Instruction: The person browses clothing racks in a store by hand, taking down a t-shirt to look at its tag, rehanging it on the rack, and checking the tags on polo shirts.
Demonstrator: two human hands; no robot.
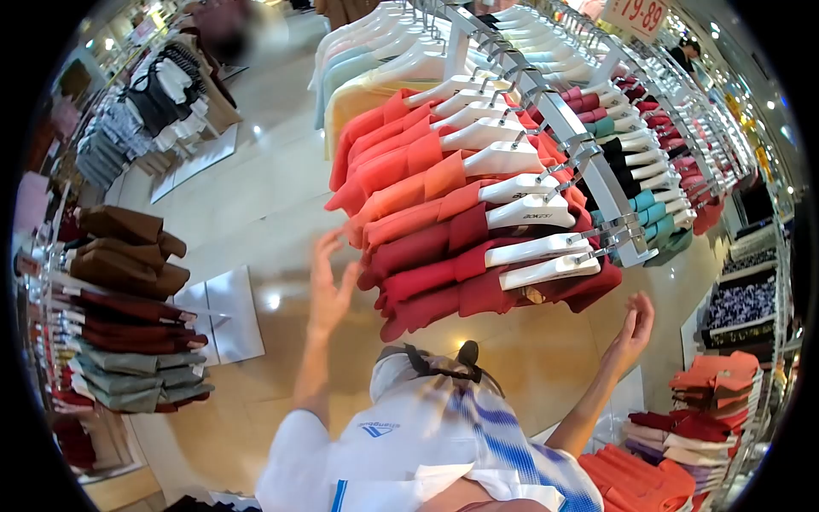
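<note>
My left hand (331, 277) is raised with its fingers spread, beside the left edge of the hanging coral shirts (401, 166). It holds nothing, and whether a fingertip brushes the fabric I cannot tell. To the right of the rack's front end, my right hand (633, 328) hangs in the air, fingers loosely bent and holding nothing. Between my hands hang dark red shirts (435, 247) at the front of the row. They are on white hangers (533, 213), hooked over a metal rail (546, 98).
Pale yellow and blue shirts (363, 98) hang farther back. Teal and black garments (653, 209) hang across the rail. A price sign (636, 17) stands above. Brown and grey garments (128, 256) hang on the left rack; folded coral clothes (636, 482) lie at lower right.
</note>
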